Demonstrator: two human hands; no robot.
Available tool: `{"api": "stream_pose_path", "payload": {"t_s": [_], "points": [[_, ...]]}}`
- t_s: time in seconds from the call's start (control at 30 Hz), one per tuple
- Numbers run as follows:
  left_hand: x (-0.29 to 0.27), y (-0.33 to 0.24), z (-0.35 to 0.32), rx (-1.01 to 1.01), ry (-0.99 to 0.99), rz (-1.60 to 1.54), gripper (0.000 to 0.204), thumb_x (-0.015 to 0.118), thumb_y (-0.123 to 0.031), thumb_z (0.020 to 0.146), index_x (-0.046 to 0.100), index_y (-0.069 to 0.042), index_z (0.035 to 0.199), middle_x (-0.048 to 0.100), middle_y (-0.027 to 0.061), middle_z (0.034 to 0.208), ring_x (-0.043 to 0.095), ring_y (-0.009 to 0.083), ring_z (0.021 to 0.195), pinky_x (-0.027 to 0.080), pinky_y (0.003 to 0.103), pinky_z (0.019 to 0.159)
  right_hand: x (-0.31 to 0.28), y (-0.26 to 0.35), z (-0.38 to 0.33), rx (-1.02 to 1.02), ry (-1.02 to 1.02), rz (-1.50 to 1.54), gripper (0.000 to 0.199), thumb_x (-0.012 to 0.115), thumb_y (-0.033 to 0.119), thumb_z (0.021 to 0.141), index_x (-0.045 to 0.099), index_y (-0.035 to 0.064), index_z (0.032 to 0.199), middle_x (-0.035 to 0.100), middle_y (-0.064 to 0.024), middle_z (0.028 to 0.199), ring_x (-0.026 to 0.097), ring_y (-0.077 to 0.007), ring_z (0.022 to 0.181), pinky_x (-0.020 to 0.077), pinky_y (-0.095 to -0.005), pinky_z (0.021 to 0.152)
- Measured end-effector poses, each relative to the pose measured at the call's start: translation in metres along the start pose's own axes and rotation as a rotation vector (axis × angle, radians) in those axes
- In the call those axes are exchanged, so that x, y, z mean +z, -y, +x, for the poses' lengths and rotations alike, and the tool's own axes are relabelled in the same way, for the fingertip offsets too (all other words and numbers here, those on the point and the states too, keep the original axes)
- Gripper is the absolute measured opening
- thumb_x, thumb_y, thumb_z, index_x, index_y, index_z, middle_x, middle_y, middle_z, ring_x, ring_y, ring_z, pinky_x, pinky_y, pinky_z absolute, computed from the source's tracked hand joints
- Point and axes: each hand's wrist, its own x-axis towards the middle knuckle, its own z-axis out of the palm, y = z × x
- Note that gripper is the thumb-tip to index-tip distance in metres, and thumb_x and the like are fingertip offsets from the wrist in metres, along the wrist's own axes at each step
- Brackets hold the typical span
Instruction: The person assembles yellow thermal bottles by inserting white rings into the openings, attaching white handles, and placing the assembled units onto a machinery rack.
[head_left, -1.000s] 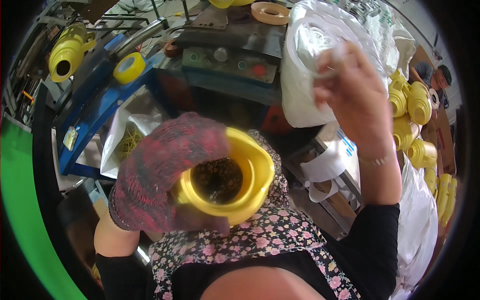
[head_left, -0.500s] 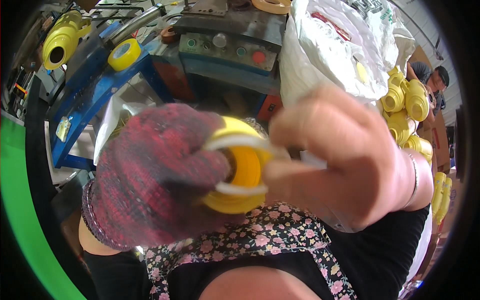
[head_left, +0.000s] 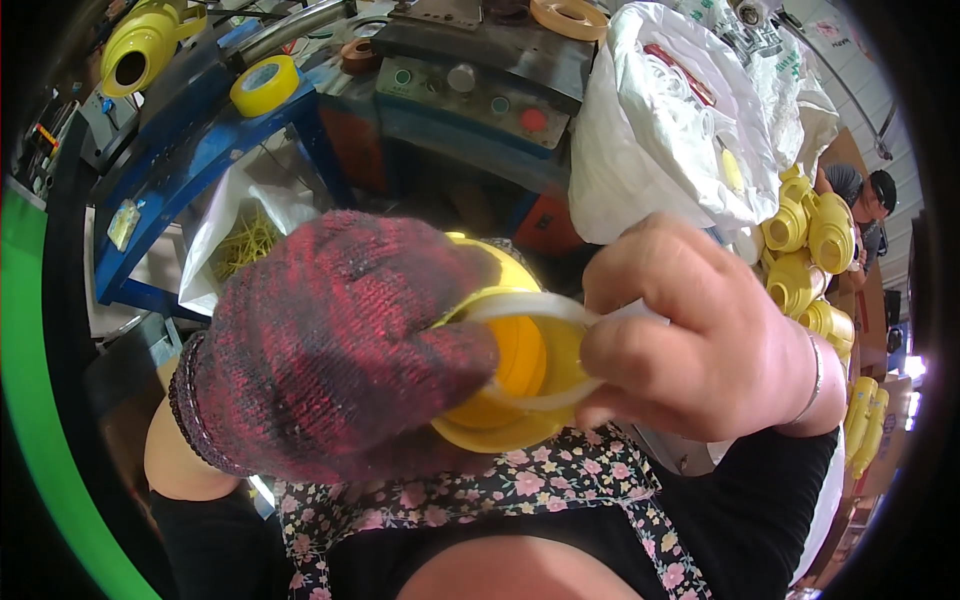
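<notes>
My left hand (head_left: 335,345), in a red and black knitted glove, grips a hollow yellow plastic housing (head_left: 515,435) in front of my apron. The housing's round opening faces up toward me, and its inside looks orange-yellow. A thin white ring (head_left: 530,306) lies at the opening; I cannot tell whether it is seated all the way around. The gloved thumb presses at the ring's left side. On the opposite side my bare right hand (head_left: 690,340) pinches the ring's edge between thumb and curled fingers.
Ahead stands a machine with a button panel (head_left: 465,105). A white sack (head_left: 640,130) holding white rings and a red-handled tool is at right, beside several yellow housings (head_left: 795,285) and a person (head_left: 868,200). Yellow tape (head_left: 265,88) sits on a blue frame (head_left: 190,185) at left.
My right hand has slowed from a blur and now pinches the ring's right side. The housing and ring have shifted slightly right, with the ring's right edge now clearly in the fingers.
</notes>
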Motion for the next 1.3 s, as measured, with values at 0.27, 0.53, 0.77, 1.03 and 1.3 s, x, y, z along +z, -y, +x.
{"api": "stream_pose_path", "payload": {"t_s": [0.27, 0.53, 0.77, 1.03, 1.3], "points": [[-0.012, -0.007, 0.011, -0.039, 0.088, 0.044, 0.047, 0.082, -0.04, 0.064, 0.066, -0.012, 0.099, 0.063, 0.016, 0.109, 0.063, 0.0363, 0.098, 0.05, 0.047, 0.084, 0.004, -0.014, -0.001, -0.173, -0.13, -0.239, 0.036, 0.076, 0.026, 0.076, 0.055, 0.0002, 0.088, 0.056, -0.0164, 0.087, 0.053, -0.0245, 0.063, 0.0453, -0.033, 0.05], [-0.009, -0.011, 0.01, -0.037, 0.072, 0.07, 0.036, 0.078, -0.036, 0.067, 0.071, -0.011, 0.091, 0.063, 0.0167, 0.113, 0.062, 0.0368, 0.103, 0.049, 0.047, 0.089, 0.016, 0.01, 0.004, -0.036, -0.124, -0.026, 0.025, 0.076, 0.015, 0.067, 0.064, -0.0007, 0.083, 0.057, -0.0076, 0.078, 0.055, -0.0186, 0.058, 0.0442, -0.0275, 0.043], [-0.002, -0.004, 0.003, -0.032, 0.039, -0.162, 0.027, 0.074, -0.031, 0.072, 0.07, -0.01, 0.088, 0.062, 0.0175, 0.115, 0.059, 0.0358, 0.109, 0.046, 0.046, 0.095, 0.014, 0.006, 0.015, -0.117, -0.023, -0.063, 0.019, 0.072, 0.017, 0.065, 0.067, 0.0058, 0.079, 0.051, -0.0035, 0.075, 0.051, -0.0163, 0.056, 0.0409, -0.0268, 0.043], [0.001, -0.001, 0.001, 0.085, 0.041, -0.25, 0.031, 0.075, -0.026, 0.071, 0.069, -0.009, 0.096, 0.062, 0.017, 0.115, 0.059, 0.0348, 0.109, 0.045, 0.046, 0.096, -0.013, 0.008, 0.035, -0.209, 0.481, 0.031, 0.013, 0.065, 0.02, 0.074, 0.063, 0.0072, 0.073, 0.05, -0.0029, 0.075, 0.055, -0.0194, 0.058, 0.0489, -0.032, 0.05], [0.004, 0.002, 0.006, 0.137, 0.034, -0.266, 0.029, 0.073, -0.022, 0.073, 0.067, -0.009, 0.098, 0.061, 0.0159, 0.113, 0.059, 0.0338, 0.109, 0.044, 0.048, 0.098, 0.003, 0.004, 0.038, -0.144, 0.433, 0.003, 0.016, 0.06, 0.018, 0.075, 0.058, 0.0099, 0.062, 0.057, -0.0055, 0.062, 0.06, -0.0249, 0.052, 0.0464, -0.0362, 0.043]]}}
